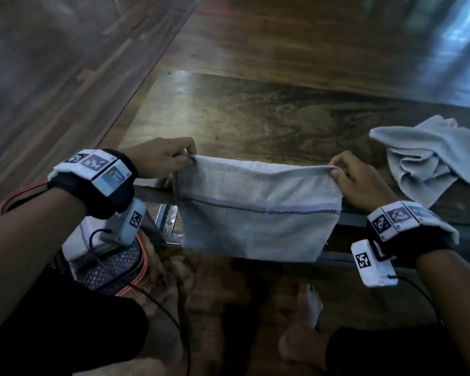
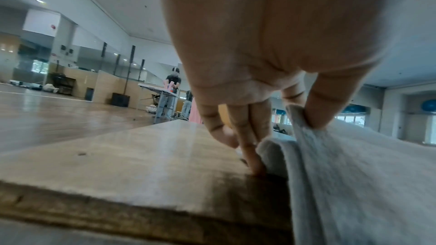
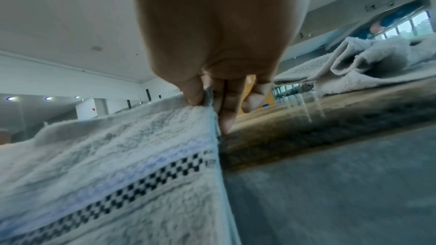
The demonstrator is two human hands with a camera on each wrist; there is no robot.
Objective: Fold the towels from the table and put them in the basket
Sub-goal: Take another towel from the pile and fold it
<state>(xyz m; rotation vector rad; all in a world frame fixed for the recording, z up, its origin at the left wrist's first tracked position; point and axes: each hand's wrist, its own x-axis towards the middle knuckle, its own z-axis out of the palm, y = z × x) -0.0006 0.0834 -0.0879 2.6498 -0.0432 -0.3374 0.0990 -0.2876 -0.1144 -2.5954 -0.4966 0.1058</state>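
The upper left corner of a pale grey terry towel with a checkered woven stripe is pinched by the left hand between thumb and forefinger, the other fingers reaching down toward the brown wooden counter. The opposite upper corner is pinched in the same way by the right hand, as the right wrist view confirms. Between the two hands the top edge is held stretched near the counter's near edge, while the body of the towel hangs down over that edge in front of the person, the stripe running across it.

The step in hand is judged to be the folding of this towel, held by its two corners, with further folding still to be done. The next move would seem to call for the towel to be laid flat on the counter or its corners brought together, edges kept aligned.

A second pale grey towel, crumpled and unfolded, lies on the counter to the right, well apart from the held one. A dark mesh basket with an orange rim is seen low on the left, below the left wrist; a folded white cloth appears to lie in it.
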